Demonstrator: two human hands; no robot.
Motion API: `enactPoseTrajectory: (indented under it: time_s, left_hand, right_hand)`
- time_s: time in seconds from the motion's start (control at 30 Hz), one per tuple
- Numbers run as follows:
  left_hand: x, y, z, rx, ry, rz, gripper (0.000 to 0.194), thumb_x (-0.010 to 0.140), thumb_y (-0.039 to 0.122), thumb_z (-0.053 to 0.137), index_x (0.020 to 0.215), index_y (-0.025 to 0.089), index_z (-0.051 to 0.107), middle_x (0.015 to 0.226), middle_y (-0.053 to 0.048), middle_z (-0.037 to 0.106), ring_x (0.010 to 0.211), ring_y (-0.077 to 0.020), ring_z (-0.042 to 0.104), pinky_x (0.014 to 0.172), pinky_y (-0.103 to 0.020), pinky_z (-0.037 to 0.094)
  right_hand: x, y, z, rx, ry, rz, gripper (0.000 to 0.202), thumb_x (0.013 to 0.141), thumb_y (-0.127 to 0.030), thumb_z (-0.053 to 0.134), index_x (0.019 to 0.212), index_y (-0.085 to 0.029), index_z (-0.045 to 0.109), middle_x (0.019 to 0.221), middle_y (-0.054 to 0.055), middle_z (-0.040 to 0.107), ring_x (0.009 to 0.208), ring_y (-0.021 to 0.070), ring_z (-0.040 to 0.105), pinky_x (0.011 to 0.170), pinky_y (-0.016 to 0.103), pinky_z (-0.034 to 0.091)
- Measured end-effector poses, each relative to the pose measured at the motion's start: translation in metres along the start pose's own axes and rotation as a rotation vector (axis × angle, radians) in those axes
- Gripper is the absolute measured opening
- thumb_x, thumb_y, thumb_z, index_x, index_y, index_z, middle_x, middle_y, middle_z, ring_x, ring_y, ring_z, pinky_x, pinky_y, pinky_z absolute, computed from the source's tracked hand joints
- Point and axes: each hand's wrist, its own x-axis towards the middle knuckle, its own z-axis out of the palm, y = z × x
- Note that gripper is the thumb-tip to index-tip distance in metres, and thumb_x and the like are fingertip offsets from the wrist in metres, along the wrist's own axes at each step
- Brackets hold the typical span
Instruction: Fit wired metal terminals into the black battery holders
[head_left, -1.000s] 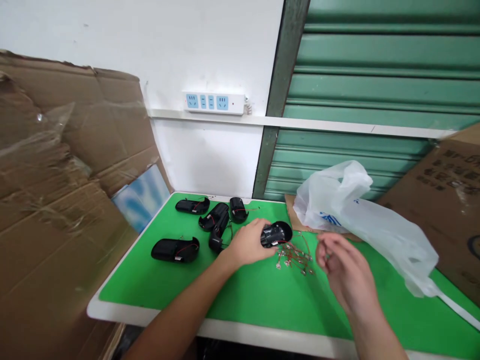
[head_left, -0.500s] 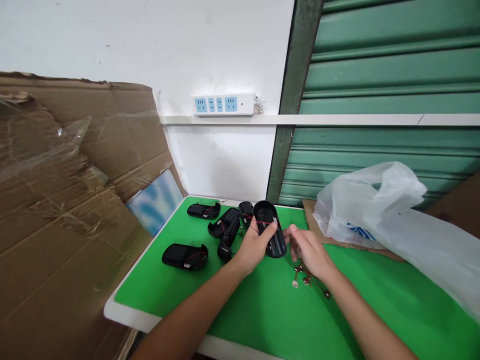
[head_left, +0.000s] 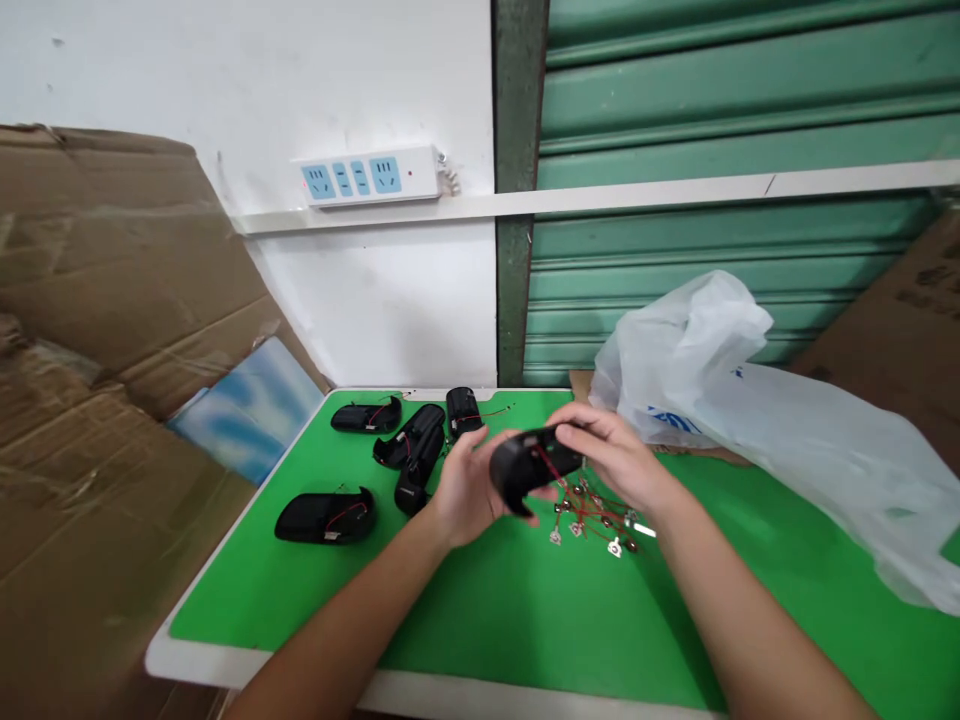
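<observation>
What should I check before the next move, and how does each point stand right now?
1. Held black housing off the green mat: ok, raised above it.
2. Right hand gripping the housing: ok, thumb and fingers on its right end.
3. Left hand gripping firmly: cannot tell, its fingers are partly hidden behind the housing.
4. Red wire seated in the housing: cannot tell, blurred.
5. Wired metal contacts sorted: not ok, they lie jumbled on the mat.
6. Front-left housing clear of the left forearm: ok, mat shows between.
</observation>
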Motion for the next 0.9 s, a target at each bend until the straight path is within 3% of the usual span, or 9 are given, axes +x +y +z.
enactPoseTrajectory:
  time_s: [0.07,0.13,0.2,0.27,0.37,0.47,0.53,0.73,0.9]
  left_hand:
    - [-0.002,0.0,0.003,0.065,0.006,-0.129,0.058,0.089,0.07,0.055,0.119,0.021,0.057,0.113,-0.012,0.071,0.078,-0.0294,0.076,0.051,-0.033,0.057]
    - [-0.003,-0.002,0.007,0.142,0.05,-0.131,0.05,0.088,0.061,0.067,0.116,0.022,0.057,0.11,-0.008,0.069,0.075,-0.0263,0.077,0.051,-0.03,0.057]
    - [0.0,-0.007,0.01,0.175,0.107,-0.034,0.049,0.087,0.053,0.074,0.121,0.023,0.056,0.113,-0.007,0.067,0.079,-0.0245,0.077,0.056,-0.029,0.059]
    - [0.004,-0.013,0.011,0.174,0.153,0.09,0.058,0.09,0.056,0.071,0.136,0.025,0.053,0.124,-0.01,0.066,0.087,-0.0246,0.077,0.062,-0.03,0.061]
    - [0.01,-0.024,0.011,0.211,0.217,0.249,0.07,0.096,0.061,0.062,0.155,0.033,0.038,0.141,-0.012,0.061,0.099,-0.0252,0.075,0.069,-0.032,0.063]
    - [0.012,-0.031,0.01,0.318,0.265,0.314,0.072,0.098,0.063,0.057,0.161,0.039,0.03,0.157,-0.009,0.049,0.102,-0.0241,0.074,0.073,-0.034,0.063]
    - [0.011,-0.032,0.011,0.371,0.282,0.322,0.072,0.099,0.063,0.054,0.162,0.04,0.028,0.163,-0.009,0.042,0.098,-0.0225,0.073,0.074,-0.035,0.063]
    - [0.009,-0.028,0.013,0.459,0.337,0.364,0.072,0.1,0.063,0.053,0.162,0.034,0.032,0.152,-0.011,0.054,0.08,-0.0173,0.072,0.072,-0.033,0.06]
    - [0.01,-0.025,0.012,0.453,0.434,0.425,0.065,0.1,0.062,0.053,0.156,0.031,0.042,0.143,-0.008,0.061,0.093,-0.0205,0.071,0.079,-0.033,0.062]
  right_hand:
    - [-0.002,-0.001,0.0,-0.14,-0.193,-0.007,0.029,0.091,-0.05,0.07,0.096,-0.022,0.076,0.09,0.003,0.073,0.083,0.018,0.065,0.076,0.03,0.051]
    - [-0.002,0.001,0.002,-0.207,-0.251,-0.027,0.026,0.095,-0.047,0.066,0.101,-0.023,0.076,0.096,0.003,0.074,0.09,0.0187,0.066,0.084,0.033,0.052]
    - [0.001,0.008,0.007,-0.226,-0.107,-0.076,0.028,0.094,-0.046,0.068,0.109,-0.024,0.073,0.107,0.004,0.073,0.098,0.0196,0.066,0.089,0.035,0.053]
    - [0.004,0.014,0.013,-0.234,0.115,-0.096,0.037,0.089,-0.048,0.073,0.116,-0.024,0.07,0.112,0.006,0.07,0.1,0.0203,0.064,0.084,0.034,0.056]
    - [0.006,0.021,0.023,-0.22,0.307,-0.052,0.04,0.082,-0.052,0.077,0.108,-0.022,0.068,0.092,0.002,0.064,0.082,0.0174,0.061,0.066,0.029,0.057]
    - [0.005,0.021,0.03,-0.134,0.284,0.001,0.037,0.081,-0.052,0.078,0.096,-0.022,0.063,0.067,-0.006,0.052,0.059,0.013,0.052,0.055,0.028,0.057]
    - [0.004,0.02,0.031,-0.042,0.263,0.038,0.041,0.076,-0.053,0.082,0.091,-0.022,0.06,0.062,-0.007,0.052,0.054,0.0121,0.052,0.054,0.029,0.059]
    - [0.006,0.02,0.03,0.022,0.24,0.056,0.04,0.072,-0.051,0.087,0.087,-0.019,0.07,0.071,0.001,0.069,0.063,0.0158,0.066,0.062,0.033,0.064]
    - [-0.001,0.022,0.038,-0.296,0.311,-0.152,0.021,0.085,-0.037,0.078,0.097,-0.019,0.08,0.086,0.006,0.079,0.073,0.019,0.072,0.067,0.032,0.057]
